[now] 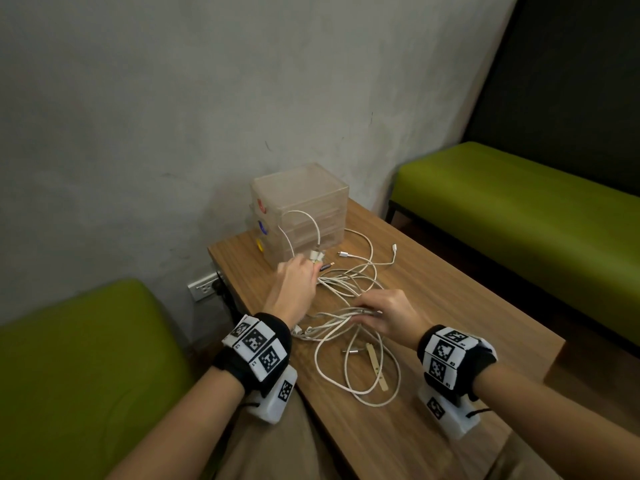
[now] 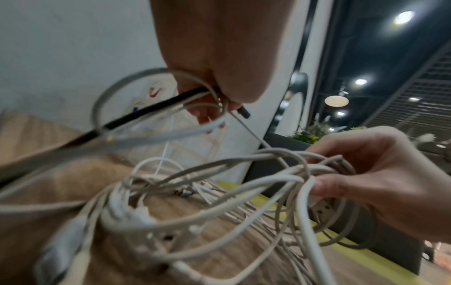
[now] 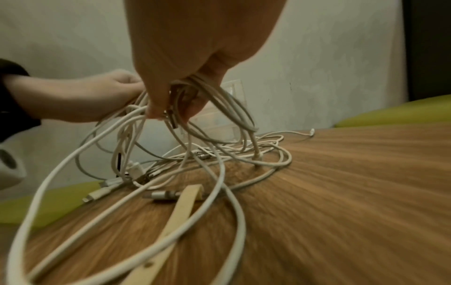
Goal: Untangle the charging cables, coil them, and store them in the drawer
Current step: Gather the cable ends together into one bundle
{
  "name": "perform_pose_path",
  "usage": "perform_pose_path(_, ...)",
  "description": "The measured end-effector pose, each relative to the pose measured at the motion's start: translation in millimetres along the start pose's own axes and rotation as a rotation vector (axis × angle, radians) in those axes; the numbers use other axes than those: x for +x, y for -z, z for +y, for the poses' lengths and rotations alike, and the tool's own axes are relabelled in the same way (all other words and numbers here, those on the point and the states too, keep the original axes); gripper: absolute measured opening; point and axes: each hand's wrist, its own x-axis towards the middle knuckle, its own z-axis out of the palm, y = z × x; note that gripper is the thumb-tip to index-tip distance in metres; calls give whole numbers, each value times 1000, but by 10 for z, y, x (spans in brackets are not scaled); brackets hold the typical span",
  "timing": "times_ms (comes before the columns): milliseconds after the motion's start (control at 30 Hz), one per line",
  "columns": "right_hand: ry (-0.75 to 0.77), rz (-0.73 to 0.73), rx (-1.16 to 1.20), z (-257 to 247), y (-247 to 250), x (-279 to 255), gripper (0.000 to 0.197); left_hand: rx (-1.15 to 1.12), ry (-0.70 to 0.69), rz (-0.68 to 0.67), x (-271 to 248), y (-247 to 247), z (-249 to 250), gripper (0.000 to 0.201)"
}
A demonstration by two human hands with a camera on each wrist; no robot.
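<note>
A tangle of white charging cables (image 1: 349, 306) sprawls across the middle of the wooden table (image 1: 467, 306). My left hand (image 1: 298, 282) grips several cable ends, one dark plug among them, just in front of the clear drawer unit (image 1: 301, 209). In the left wrist view the left hand (image 2: 214, 92) curls round white strands and a black cable. My right hand (image 1: 377, 315) clutches a bundle of cable loops lifted off the table. From the right wrist, the right hand (image 3: 175, 100) has its fingers wrapped round several loops that hang down to the tangle (image 3: 195, 158).
A flat tan strap (image 1: 377, 367) lies on the table among the near loops. The drawer unit has red, blue and yellow knobs and all its drawers look shut. Green benches (image 1: 519, 209) flank the table. A wall socket (image 1: 204, 287) sits low at left.
</note>
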Motion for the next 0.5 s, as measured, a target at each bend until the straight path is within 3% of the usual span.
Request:
perform_pose_path(67, 11, 18, 3, -17, -8, 4, 23, 61, -132, -38, -31, 2, 103, 31)
perform_pose_path(133, 29, 33, 11, -41, -22, 16, 25, -16, -241, -102, -90, -76, 197, 27)
perform_pose_path(233, 53, 32, 4, -74, -24, 10, 19, -98, -163, -233, -129, -199, 247, 33)
perform_pose_path(367, 58, 61, 25, -119, 0, 13, 13, -260, -151, -214, -108, -243, 240, 34)
perform_pose_path(500, 62, -32, 45, -109, 68, 72, 26, -359, -81, -184, -82, -200, 178, 37)
